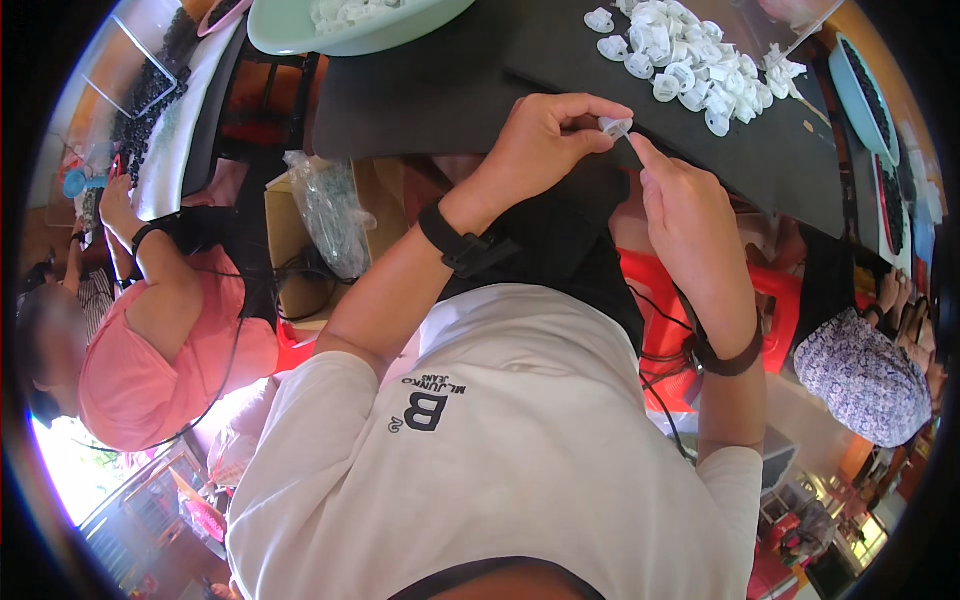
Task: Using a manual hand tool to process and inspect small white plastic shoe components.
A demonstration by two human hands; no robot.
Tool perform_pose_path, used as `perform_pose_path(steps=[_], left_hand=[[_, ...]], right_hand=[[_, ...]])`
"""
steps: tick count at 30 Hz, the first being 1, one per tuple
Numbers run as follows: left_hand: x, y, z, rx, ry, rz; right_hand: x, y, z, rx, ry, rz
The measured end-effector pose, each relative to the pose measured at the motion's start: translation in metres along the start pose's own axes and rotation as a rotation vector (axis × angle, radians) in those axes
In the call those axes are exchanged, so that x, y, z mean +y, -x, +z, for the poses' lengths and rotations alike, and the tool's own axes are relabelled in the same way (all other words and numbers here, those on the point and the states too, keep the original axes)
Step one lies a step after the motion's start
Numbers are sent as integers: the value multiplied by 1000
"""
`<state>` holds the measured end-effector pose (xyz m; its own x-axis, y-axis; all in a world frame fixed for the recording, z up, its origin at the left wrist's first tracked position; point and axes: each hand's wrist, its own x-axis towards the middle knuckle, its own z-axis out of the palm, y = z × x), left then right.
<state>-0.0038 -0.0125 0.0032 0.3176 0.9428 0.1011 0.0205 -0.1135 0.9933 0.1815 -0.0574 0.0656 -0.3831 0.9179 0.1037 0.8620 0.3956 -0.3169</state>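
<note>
My left hand (550, 140) is closed in a pinch over the dark table's near edge. Between its thumb and index finger sits a small white translucent plastic piece (616, 127). My right hand (690, 205) comes in from the other side, its index finger stretched out with the tip at or very near the piece. The thumb of that hand stands apart from the index finger, and its other fingers are mostly hidden. Beyond my hands, a pile of similar white plastic pieces (700, 65) lies loose on the table.
A pale green basin (400, 38) with white pieces stands at the far left of the dark table (420, 110). A light blue basin (860, 105) holds dark pieces at right. Below the table is a cardboard box (300, 235) with a clear plastic bag. People sit on both sides.
</note>
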Motion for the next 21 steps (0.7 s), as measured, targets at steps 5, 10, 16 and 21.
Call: perform_pose_path(steps=[5, 10, 16, 21], left_hand=[[21, 5, -1, 37, 186, -105], [2, 1, -9, -44, 415, -34], [-2, 0, -12, -69, 447, 3], [-4, -1, -12, -64, 454, 27]], right_hand=[[-4, 13, -15, 109, -392, 149], [4, 27, 0, 149, -369, 60], [-3, 26, -2, 86, -332, 33], [0, 26, -3, 62, -266, -4]])
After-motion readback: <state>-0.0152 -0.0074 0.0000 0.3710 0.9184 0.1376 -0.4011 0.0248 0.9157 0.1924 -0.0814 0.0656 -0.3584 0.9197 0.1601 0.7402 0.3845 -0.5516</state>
